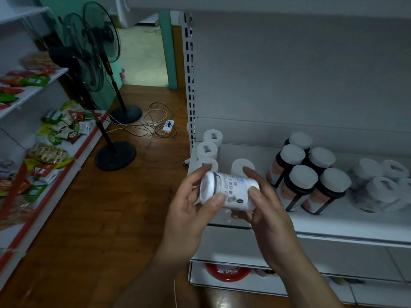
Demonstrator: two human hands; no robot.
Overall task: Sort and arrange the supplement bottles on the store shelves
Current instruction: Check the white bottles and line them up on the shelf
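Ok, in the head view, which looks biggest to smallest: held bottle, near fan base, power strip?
1. Held bottle, though closeness inflates it.
2. Near fan base.
3. Power strip.

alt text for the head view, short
A left hand and a right hand hold a white bottle on its side before a store shelf. White bottles stand at its left end, white-capped dark bottles mid-shelf. Two fans stand on the floor.

Dim, bluish indoor light; brighter daylight through the doorway; sheen on the wooden floor; wide-angle bending at edges.
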